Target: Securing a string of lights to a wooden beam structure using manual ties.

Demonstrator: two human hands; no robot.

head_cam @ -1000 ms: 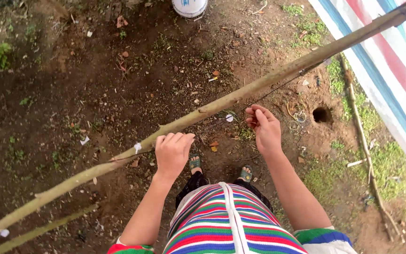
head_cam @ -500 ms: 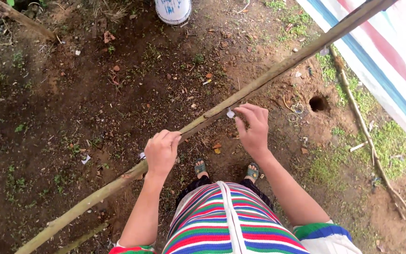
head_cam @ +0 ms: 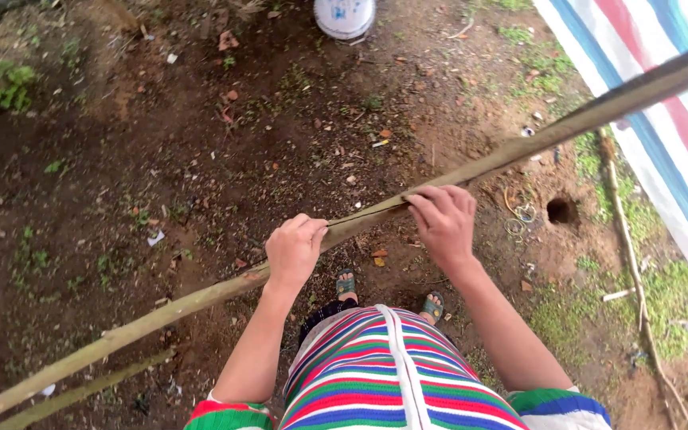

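A long greenish-brown bamboo pole (head_cam: pixel 535 145) runs slantwise from the lower left to the upper right, above bare soil. My left hand (head_cam: pixel 295 248) is wrapped around the pole near its middle. My right hand (head_cam: pixel 443 219) grips the pole a little further right, fingers curled over its top. Below the hands I see my striped clothing and my two sandalled feet (head_cam: pixel 346 284) on the ground.
A white bucket (head_cam: pixel 345 16) stands at the top. A small round hole (head_cam: pixel 561 210) is in the soil to the right. A striped tarp (head_cam: pixel 670 135) covers the right side. A thin stick (head_cam: pixel 631 263) lies by the tarp; a second pole (head_cam: pixel 81 392) lies lower left.
Both hands have closed onto the pole: the left went from resting flat on it to a grip, the right moved up onto it. The pole now lies nearer to me.
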